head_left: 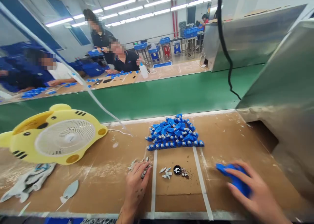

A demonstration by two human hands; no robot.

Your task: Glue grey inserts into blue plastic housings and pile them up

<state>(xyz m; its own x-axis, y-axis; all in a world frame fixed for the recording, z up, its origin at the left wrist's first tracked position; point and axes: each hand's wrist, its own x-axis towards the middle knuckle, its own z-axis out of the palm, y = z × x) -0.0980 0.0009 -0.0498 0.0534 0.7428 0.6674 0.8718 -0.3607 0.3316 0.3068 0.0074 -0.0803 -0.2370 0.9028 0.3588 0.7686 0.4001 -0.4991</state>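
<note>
My left hand (pixel 136 181) rests on the board, its fingers curled over a small heap of grey parts (pixel 145 172), some showing between thumb and forefinger. At the right, my right hand (pixel 255 188) is slightly blurred and curves around blue plastic parts (pixel 239 183); how many is hidden by the palm. Between the hands lie several loose pale grey pieces (pixel 167 174). Beside them are a round black cap or dish with a white mark (pixel 177 170) and tiny bits (pixel 185 174). Farther back is a pile of blue parts (pixel 170 130), with a neat row along its front.
A yellow animal-shaped fan (pixel 61 135) stands at the left, near a grey glove or cloth (pixel 29 181) and a grey leaf-shaped piece (pixel 71 189). A metal housing (pixel 282 96) bounds the right. Beyond the green belt (pixel 159 94), people (pixel 125 60) sit and stand at another bench.
</note>
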